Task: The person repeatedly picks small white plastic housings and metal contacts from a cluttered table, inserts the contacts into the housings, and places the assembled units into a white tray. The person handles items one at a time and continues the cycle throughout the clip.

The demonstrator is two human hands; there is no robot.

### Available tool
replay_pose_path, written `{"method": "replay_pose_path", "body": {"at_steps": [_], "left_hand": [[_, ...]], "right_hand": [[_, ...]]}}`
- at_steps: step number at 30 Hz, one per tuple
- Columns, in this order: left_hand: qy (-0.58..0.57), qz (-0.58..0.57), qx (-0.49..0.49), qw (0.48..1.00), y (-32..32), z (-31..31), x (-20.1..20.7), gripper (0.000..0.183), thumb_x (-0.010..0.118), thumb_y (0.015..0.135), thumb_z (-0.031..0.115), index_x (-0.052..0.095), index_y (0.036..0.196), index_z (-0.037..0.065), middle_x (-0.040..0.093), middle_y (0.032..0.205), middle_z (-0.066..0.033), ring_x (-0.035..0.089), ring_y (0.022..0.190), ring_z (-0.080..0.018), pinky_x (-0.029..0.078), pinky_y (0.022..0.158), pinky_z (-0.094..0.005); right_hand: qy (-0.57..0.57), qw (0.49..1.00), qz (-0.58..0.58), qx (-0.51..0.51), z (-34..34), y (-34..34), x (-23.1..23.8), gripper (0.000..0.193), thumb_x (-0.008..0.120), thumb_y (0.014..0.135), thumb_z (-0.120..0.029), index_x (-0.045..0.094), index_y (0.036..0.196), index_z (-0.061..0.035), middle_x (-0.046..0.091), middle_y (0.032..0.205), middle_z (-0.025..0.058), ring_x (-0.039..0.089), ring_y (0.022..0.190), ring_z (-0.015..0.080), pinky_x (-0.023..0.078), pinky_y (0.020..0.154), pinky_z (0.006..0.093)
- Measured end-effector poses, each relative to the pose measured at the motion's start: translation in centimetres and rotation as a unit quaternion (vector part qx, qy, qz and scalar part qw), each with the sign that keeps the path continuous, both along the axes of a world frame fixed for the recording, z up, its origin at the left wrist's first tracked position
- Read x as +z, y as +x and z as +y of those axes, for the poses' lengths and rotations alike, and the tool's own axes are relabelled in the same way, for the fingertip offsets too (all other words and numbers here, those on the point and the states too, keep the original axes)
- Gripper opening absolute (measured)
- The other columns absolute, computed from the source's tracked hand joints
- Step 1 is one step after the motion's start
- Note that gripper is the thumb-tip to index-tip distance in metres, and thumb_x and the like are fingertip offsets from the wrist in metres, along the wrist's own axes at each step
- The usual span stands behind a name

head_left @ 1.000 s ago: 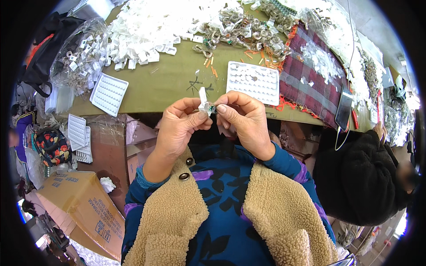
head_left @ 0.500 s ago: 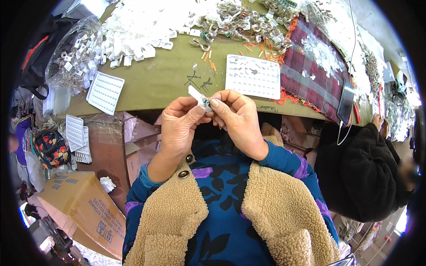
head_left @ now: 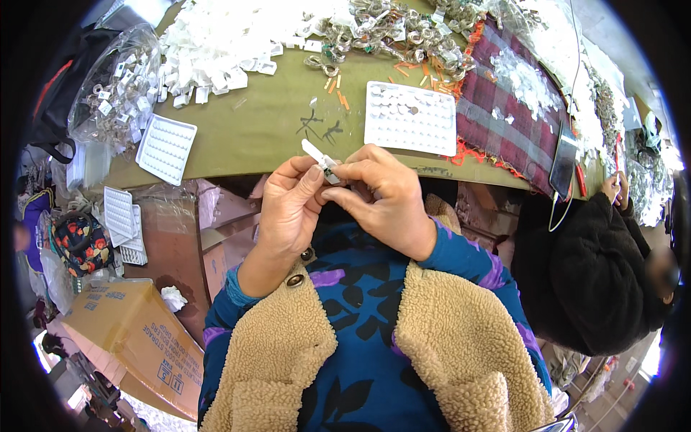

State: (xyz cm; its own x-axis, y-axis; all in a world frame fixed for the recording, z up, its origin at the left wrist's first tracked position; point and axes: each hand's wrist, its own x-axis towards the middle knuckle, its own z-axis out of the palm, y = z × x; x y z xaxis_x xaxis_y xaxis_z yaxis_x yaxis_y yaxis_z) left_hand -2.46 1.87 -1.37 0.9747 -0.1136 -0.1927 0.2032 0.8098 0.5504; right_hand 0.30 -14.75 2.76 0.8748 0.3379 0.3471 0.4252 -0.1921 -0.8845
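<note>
Above the table's near edge, my left hand (head_left: 288, 205) pinches a small white tag (head_left: 314, 151) between thumb and fingers. Its white strip points up and to the left, and a small green and dark piece (head_left: 329, 173) shows at its lower end. My right hand (head_left: 392, 198) is closed beside it, its index fingertip on the tag's right side and its thumb lower, apart from the index finger. What lies behind the right fingers is hidden. Beyond my hands on the green tabletop (head_left: 245, 133) lies a white dimpled tray (head_left: 410, 137), its far rows holding small pieces.
White tags (head_left: 223, 50) heap at the back, beside a tangle of ring-shaped coils (head_left: 389, 32). Orange strips (head_left: 342, 99) lie near them. Another white tray (head_left: 167, 150) and a clear bag (head_left: 119, 86) are left. A plaid cloth (head_left: 504, 101), phone (head_left: 563, 165) and co-worker's dark sleeve (head_left: 601, 266) are right.
My right thumb has slid down off the tag's front, and the right index finger now rests on its side. The tag has shifted slightly left and tilted. The co-worker's hands moved slightly.
</note>
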Motion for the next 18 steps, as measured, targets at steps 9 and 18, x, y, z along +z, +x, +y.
{"method": "replay_pose_path", "body": {"at_steps": [9,18], "left_hand": [[0.14,-0.026,0.029,0.989,0.0,-0.6,1.1,0.018,0.068,0.092,0.005,0.062,0.108,0.0,0.069,0.103,-0.0128,0.068,0.091,-0.0157,0.057,0.084,-0.0281],[0.144,-0.103,0.077,0.981,0.4,-1.1,1.5,0.02,0.074,0.086,0.003,0.057,0.097,0.004,0.069,0.101,-0.0127,0.062,0.078,-0.0115,0.053,0.068,-0.0243]], "right_hand": [[-0.032,0.978,-0.202,-0.031,0.5,0.9,-1.0,0.022,0.078,0.074,0.002,0.067,0.093,-0.0003,0.06,0.082,0.0094,0.057,0.062,0.0189,0.048,0.055,0.0296],[0.025,0.998,0.04,-0.043,-0.4,-0.7,0.8,0.017,0.068,0.077,0.007,0.062,0.091,-0.0002,0.056,0.086,0.0081,0.05,0.061,0.0146,0.042,0.054,0.0267]]}}
